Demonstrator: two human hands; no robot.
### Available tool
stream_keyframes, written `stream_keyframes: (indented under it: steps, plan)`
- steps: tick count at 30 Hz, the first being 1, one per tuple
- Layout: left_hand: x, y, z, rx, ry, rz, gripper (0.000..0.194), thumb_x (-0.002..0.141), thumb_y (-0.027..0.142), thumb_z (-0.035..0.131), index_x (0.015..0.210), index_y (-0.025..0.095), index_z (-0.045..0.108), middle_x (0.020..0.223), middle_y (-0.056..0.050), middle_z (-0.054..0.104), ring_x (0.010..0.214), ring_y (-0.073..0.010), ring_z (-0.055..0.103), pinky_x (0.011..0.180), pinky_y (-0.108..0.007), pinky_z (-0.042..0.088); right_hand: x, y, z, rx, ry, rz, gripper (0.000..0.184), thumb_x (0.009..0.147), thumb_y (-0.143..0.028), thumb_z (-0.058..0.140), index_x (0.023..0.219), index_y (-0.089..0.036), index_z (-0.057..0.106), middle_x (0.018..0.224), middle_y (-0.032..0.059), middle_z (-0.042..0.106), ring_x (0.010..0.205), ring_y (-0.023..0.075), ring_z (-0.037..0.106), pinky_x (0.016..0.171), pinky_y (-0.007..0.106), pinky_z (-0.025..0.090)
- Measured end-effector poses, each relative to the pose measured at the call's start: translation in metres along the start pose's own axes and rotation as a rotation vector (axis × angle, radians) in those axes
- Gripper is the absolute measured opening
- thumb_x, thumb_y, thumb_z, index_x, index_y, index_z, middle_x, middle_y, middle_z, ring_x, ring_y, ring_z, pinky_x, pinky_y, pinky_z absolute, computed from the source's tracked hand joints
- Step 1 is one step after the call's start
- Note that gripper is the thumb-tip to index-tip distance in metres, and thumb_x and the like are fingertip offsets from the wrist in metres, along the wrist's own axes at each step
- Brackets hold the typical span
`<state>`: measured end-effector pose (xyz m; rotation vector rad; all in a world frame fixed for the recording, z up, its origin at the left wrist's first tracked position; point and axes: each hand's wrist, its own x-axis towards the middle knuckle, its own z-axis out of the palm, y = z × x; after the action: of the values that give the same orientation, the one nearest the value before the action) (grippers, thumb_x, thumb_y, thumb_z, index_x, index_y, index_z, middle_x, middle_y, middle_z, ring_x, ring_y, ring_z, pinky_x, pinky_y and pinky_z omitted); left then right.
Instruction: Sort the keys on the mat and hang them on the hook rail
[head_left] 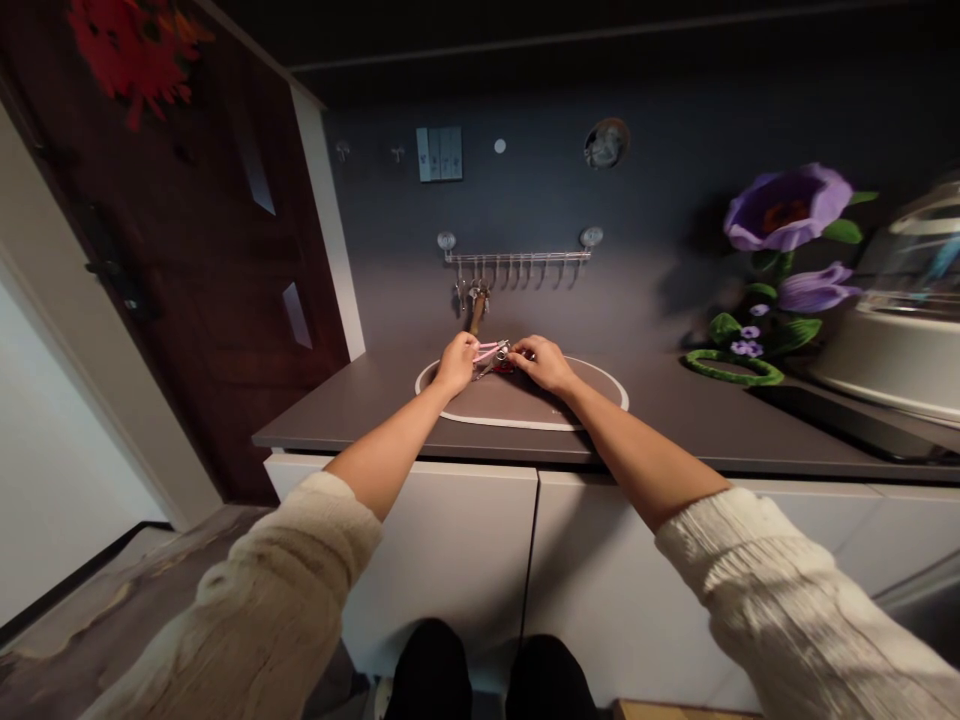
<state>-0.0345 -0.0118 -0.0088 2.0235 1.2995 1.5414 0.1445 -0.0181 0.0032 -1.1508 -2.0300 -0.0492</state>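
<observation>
Both my arms reach forward over a grey countertop (675, 420). My left hand (456, 362) is closed round a small pink item (487, 351) with metal parts, perhaps a keyring. My right hand (546, 363) pinches the other end of the same bunch, where a bit of red (504, 368) shows under the fingers. The hands meet above an oval mat (592, 400) with a white rim that lies on the counter. Exactly what the bunch is made of is too small to tell.
A metal hook rail (517, 258) on the dark wall carries hanging keys (474, 298). Purple fabric flowers (784, 250) and a domed appliance (907, 320) stand at the right. A dark wooden door (187, 250) is at the left, white cabinet doors (465, 560) below.
</observation>
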Motion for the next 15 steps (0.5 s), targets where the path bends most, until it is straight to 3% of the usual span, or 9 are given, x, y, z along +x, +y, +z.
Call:
stream_keyframes:
  steps: [15]
  plan:
    - [0.0039,-0.0084,0.0044,-0.052,0.07,-0.076,0.014,0.08,0.024,0.043,0.074,0.016,0.053,0.07,-0.001,0.057,0.066,-0.012,0.052,0.065,-0.024,0.04,0.0022,0.0005,-0.0011,0.05,0.082,-0.079,0.014,0.079,-0.024,0.049,0.078,-0.017,0.06,0.078,0.0045,0.059,0.072,0.0145,0.05,0.071,0.027,0.038]
